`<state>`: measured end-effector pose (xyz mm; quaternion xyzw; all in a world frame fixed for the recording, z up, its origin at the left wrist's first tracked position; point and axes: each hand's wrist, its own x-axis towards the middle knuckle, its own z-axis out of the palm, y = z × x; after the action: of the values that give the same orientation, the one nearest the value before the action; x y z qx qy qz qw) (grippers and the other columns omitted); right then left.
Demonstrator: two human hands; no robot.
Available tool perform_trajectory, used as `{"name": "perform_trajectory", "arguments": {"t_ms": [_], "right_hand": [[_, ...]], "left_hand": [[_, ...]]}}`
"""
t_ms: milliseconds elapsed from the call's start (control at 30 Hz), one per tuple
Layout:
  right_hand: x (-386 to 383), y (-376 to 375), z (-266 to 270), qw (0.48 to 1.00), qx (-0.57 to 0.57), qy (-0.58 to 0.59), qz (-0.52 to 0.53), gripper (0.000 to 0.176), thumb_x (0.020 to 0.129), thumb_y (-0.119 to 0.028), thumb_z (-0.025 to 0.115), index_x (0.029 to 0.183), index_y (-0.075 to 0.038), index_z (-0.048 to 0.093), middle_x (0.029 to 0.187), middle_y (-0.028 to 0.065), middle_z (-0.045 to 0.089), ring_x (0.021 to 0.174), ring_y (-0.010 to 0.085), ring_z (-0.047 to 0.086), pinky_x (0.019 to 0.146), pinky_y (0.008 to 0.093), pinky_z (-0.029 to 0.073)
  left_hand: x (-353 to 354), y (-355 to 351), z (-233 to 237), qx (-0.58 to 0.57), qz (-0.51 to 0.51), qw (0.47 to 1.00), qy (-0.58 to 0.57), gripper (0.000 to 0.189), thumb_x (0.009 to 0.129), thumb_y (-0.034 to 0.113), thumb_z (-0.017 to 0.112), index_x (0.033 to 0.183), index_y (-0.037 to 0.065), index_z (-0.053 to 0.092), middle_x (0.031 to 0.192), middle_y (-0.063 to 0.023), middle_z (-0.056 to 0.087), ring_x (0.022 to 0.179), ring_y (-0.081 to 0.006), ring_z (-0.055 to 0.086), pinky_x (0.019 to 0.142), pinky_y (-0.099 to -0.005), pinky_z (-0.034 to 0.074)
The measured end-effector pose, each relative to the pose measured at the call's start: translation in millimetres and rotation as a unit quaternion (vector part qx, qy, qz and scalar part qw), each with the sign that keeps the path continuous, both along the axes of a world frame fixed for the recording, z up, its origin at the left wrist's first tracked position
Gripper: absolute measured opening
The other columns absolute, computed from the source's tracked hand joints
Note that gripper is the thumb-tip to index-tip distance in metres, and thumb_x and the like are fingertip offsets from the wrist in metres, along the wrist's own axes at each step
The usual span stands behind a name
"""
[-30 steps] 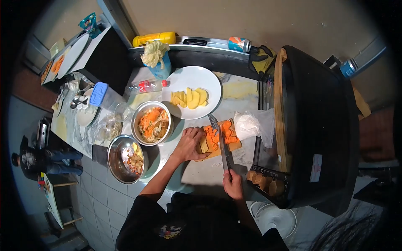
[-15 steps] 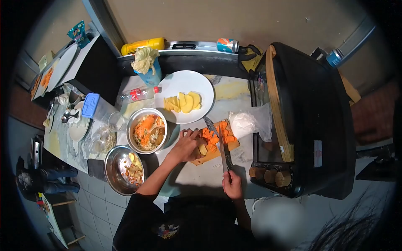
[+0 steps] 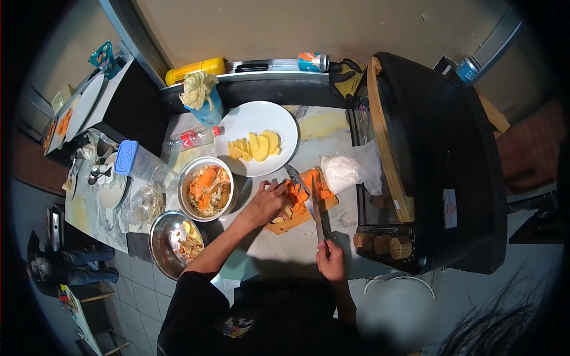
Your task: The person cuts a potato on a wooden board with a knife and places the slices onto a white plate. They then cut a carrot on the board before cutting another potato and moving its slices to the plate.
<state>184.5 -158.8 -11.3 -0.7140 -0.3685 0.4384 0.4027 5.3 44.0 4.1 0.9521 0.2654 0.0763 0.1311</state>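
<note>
My right hand [image 3: 331, 261] is closed around the handle of a knife [image 3: 316, 210]. Its blade points away from me over the cutting board [image 3: 291, 225]. Bent fingers of my left hand [image 3: 266, 203] press a pale yellow potato piece [image 3: 287, 212] on the board, left of the blade; the hand partly hides it. Chopped orange carrot [image 3: 298, 194] lies around the blade and toward the board's far edge. A dark, narrow blade-like thing [image 3: 295, 177] slants across the board's far left corner. Beyond the board, a white plate [image 3: 237, 124] carries yellow potato slices [image 3: 259, 146].
A pot of shredded vegetables [image 3: 184, 204] and a steel bowl with peelings [image 3: 155, 252] stand left of my forearm. A bag of white powder [image 3: 341, 172] touches the board's right side. The black oven [image 3: 442, 160] bounds the right. Behind the plate lies a plastic bottle [image 3: 190, 139].
The view has shifted slightly. My left hand stays at the potato piece, which shows less under the fingers. The knife has moved only slightly, staying over the board in my right hand.
</note>
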Motion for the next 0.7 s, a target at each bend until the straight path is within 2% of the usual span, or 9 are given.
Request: {"name": "perform_trajectory", "arguments": {"t_ms": [100,167,200,267,333,367,500,567,700], "right_hand": [[1,-2,-5,1.0,0.021,-0.003,-0.005,0.027,0.095,-0.017,0.053,0.075,0.0,0.052,0.055,0.0126,0.051,0.05,0.024,0.055,0.051,0.037,0.042],[2,-3,-8,1.0,0.024,0.011,-0.011,0.027,0.095,-0.017,0.053,0.075,0.001,0.052,0.055,0.0137,0.051,0.051,0.025,0.055,0.051,0.0376,0.041],[3,-4,-13,1.0,0.024,0.0,-0.012,0.027,0.095,-0.017,0.053,0.075,0.001,0.052,0.056,0.0153,0.05,0.051,0.0261,0.053,0.051,0.0382,0.04],[6,-7,-26,1.0,0.024,-0.009,-0.016,0.027,0.095,-0.017,0.053,0.076,0.002,0.052,0.057,0.0168,0.049,0.051,0.0273,0.052,0.051,0.0388,0.039],[9,-8,-36,0.996,0.074,-0.056,0.013,0.028,0.101,-0.021,0.047,0.082,-0.001,0.054,0.052,0.0007,0.05,0.039,0.0065,0.045,0.038,0.0247,0.034],[11,-9,-40,0.996,0.075,-0.055,0.013,0.028,0.101,-0.021,0.047,0.082,-0.001,0.054,0.052,0.0007,0.05,0.039,0.0065,0.045,0.038,0.0247,0.034],[14,-7,-33,0.997,0.076,-0.033,0.008,0.029,0.101,-0.021,0.047,0.082,0.0,0.054,0.052,0.0008,0.05,0.039,0.0067,0.045,0.037,0.0248,0.034],[14,-6,-31,0.997,0.076,-0.023,0.008,0.029,0.101,-0.021,0.047,0.082,0.0,0.054,0.052,0.0008,0.05,0.039,0.0067,0.045,0.037,0.0248,0.034],[15,-4,-25,0.998,0.061,-0.016,0.006,0.029,0.101,-0.021,0.047,0.082,0.0,0.054,0.052,0.001,0.05,0.039,0.0068,0.046,0.037,0.025,0.034]], "left_hand": [[0,6,1,-0.043,-0.032,0.998,0.012,0.033,0.067,0.031,0.075,0.096,0.015,0.071,0.113,-0.0048,0.055,0.11,-0.0278,0.049,0.09,-0.0461,0.039],[1,10,6,-0.076,-0.055,0.995,0.025,0.032,0.069,0.029,0.075,0.097,0.015,0.071,0.114,-0.001,0.057,0.117,-0.0253,0.049,0.092,-0.0441,0.039],[2,12,5,-0.076,-0.055,0.995,0.027,0.032,0.069,0.029,0.075,0.097,0.015,0.071,0.114,-0.001,0.057,0.117,-0.0253,0.049,0.092,-0.0441,0.039],[5,15,2,-0.004,-0.101,0.995,0.016,0.035,0.068,0.029,0.074,0.099,0.015,0.071,0.109,-0.0014,0.057,0.11,-0.0238,0.049,0.089,-0.043,0.039],[8,19,6,-0.018,-0.118,0.992,0.036,0.033,0.07,0.029,0.072,0.1,0.015,0.069,0.111,-0.0002,0.057,0.114,-0.0235,0.05,0.089,-0.0424,0.04],[8,20,8,-0.032,-0.134,0.989,0.056,0.032,0.073,0.029,0.07,0.101,0.014,0.067,0.114,0.001,0.058,0.118,-0.0231,0.05,0.089,-0.0418,0.041],[6,25,3,-0.027,-0.173,0.983,0.057,0.032,0.075,0.029,0.068,0.102,0.013,0.066,0.115,0.0006,0.059,0.117,-0.0209,0.052,0.088,-0.0391,0.041],[2,27,-2,0.04,-0.222,0.973,0.044,0.035,0.076,0.029,0.067,0.105,0.011,0.065,0.115,0.0005,0.059,0.116,-0.0184,0.052,0.088,-0.0352,0.042],[0,33,2,0.102,-0.274,0.956,0.036,0.041,0.076,0.028,0.066,0.112,0.01,0.063,0.118,0.0001,0.059,0.115,-0.017,0.053,0.089,-0.033,0.042]]}}
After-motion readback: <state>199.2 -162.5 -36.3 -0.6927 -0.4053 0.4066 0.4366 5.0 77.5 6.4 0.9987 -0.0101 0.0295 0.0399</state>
